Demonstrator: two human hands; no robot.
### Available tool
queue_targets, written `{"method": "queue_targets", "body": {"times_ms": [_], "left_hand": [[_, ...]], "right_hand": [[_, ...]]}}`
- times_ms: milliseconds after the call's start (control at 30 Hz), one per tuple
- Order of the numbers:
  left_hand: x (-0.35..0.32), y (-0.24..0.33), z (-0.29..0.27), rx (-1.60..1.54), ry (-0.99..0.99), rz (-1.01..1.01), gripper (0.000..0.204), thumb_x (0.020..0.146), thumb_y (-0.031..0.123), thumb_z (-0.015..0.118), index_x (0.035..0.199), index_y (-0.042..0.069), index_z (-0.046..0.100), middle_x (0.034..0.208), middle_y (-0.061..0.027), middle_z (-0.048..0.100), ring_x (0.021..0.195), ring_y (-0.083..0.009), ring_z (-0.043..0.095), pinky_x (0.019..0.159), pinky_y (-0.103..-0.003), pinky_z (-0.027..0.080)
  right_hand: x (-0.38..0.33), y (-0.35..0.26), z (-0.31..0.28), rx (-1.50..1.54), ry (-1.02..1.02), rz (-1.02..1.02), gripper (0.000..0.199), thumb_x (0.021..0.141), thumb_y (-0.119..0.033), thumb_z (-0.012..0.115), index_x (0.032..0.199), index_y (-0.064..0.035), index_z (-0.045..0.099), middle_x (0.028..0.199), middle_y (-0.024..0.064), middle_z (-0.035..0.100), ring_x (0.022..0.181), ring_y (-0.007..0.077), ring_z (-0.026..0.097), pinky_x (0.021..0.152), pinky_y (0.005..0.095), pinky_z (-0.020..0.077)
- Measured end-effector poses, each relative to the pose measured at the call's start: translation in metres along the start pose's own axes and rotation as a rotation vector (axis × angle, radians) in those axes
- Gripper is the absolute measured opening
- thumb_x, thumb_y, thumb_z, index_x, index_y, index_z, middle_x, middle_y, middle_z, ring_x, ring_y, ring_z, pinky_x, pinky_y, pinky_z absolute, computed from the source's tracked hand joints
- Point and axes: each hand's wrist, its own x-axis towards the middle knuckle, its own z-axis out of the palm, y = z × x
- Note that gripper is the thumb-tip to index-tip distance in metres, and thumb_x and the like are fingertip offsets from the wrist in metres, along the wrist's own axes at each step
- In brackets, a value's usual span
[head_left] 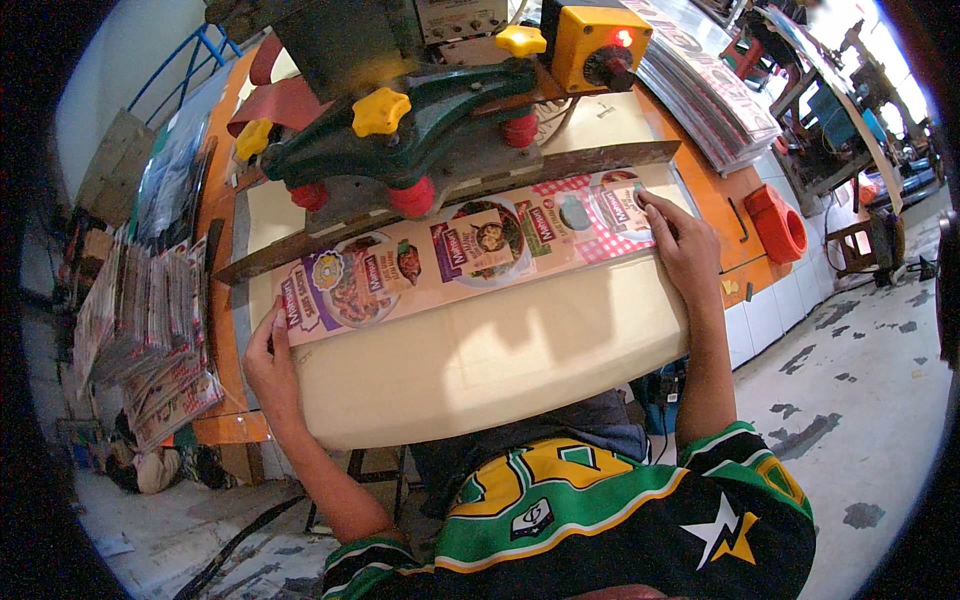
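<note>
A long printed strip (395, 292) with food pictures lies across a cream-coloured work surface (480, 350), its far edge against a dark metal bar (450, 212). At the strip's left end, my left hand (272, 365) pinches the edge, thumb near the top, other fingers partly hidden. My right hand (685, 245) grips the strip's right end, near a red-checked part of the print. Over the bar stands a press head with a dark green cast arm (430, 125), yellow star knobs (381, 111) and red caps (411, 197).
Stacked printed sheets (150, 325) stand at the left; another stack (705, 95) lies at the back right. A yellow control box (600, 50) shows a red light. On the orange table (720, 215) are a hex key (738, 220) and a red ring-shaped holder (776, 224).
</note>
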Motion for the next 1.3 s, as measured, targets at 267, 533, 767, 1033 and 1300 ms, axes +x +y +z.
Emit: {"method": "queue_targets", "body": {"times_ms": [267,533,767,1033,1300], "left_hand": [[0.0,-0.003,0.0,-0.008,0.003,-0.013,0.04,0.103,0.03,0.055,0.126,-0.001,0.067,0.117,-0.02,0.071,0.107,-0.0252,0.067,0.095,-0.035,0.048],[-0.001,0.002,0.002,0.011,0.003,-0.02,0.04,0.103,0.032,0.054,0.126,0.002,0.067,0.117,-0.0208,0.071,0.107,-0.028,0.068,0.095,-0.036,0.048],[0.002,-0.007,0.002,-0.005,0.007,0.024,0.04,0.103,0.033,0.054,0.126,0.002,0.067,0.117,-0.0209,0.071,0.108,-0.0284,0.068,0.095,-0.036,0.048],[0.001,-0.005,0.001,0.028,-0.001,0.016,0.04,0.103,0.032,0.053,0.128,0.004,0.067,0.118,-0.0211,0.07,0.109,-0.0284,0.067,0.095,-0.036,0.048],[0.001,-0.004,0.0,0.036,-0.009,0.01,0.037,0.103,0.028,0.054,0.129,0.004,0.066,0.119,-0.02,0.07,0.109,-0.0283,0.067,0.095,-0.036,0.048]], "right_hand": [[-0.004,-0.005,-0.001,0.077,0.048,0.006,0.028,0.098,-0.033,0.06,0.117,-0.0193,0.074,0.086,0.0182,0.073,0.078,0.0316,0.072,0.071,0.0407,0.0531],[-0.005,-0.007,-0.005,0.064,0.024,0.016,0.029,0.1,-0.031,0.058,0.121,-0.0175,0.073,0.095,0.0145,0.075,0.085,0.027,0.073,0.072,0.0353,0.0532],[-0.002,0.0,-0.002,0.03,0.01,-0.012,0.03,0.1,-0.033,0.058,0.121,-0.019,0.072,0.095,0.0145,0.075,0.085,0.0272,0.073,0.071,0.0353,0.0531],[-0.002,-0.002,-0.003,0.016,0.011,-0.016,0.03,0.1,-0.034,0.058,0.121,-0.0191,0.072,0.094,0.0155,0.074,0.084,0.0275,0.073,0.072,0.0357,0.0531],[-0.001,0.002,0.0,0.026,0.03,-0.035,0.029,0.1,-0.034,0.058,0.121,-0.0207,0.073,0.094,0.0145,0.075,0.084,0.0275,0.073,0.073,0.0359,0.0534]]}}
